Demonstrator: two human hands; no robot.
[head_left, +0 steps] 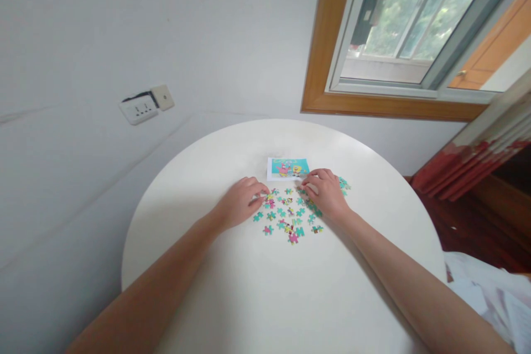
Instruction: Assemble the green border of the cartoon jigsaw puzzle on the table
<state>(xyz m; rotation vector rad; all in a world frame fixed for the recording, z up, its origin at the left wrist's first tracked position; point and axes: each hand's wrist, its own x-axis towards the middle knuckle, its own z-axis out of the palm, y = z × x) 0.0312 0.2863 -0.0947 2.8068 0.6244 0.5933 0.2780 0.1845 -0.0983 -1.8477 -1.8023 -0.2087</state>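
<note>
Several small teal, pink and yellow jigsaw pieces (288, 214) lie scattered on a round white table (232, 287). Behind them sits a small cartoon picture card (287, 167). My left hand (243, 201) rests palm down at the left edge of the pieces, fingers curled, tips touching a piece. My right hand (326, 192) lies over the right side of the scatter, fingers bent down onto pieces just in front of the card. What lies under either set of fingertips is hidden.
A white wall with a power socket (139, 108) and a second plate beside it stands behind the table. A wood-framed window (398, 38) is at upper right. Red and cream curtains (477, 160) hang at the right, with white cloth (493, 293) below.
</note>
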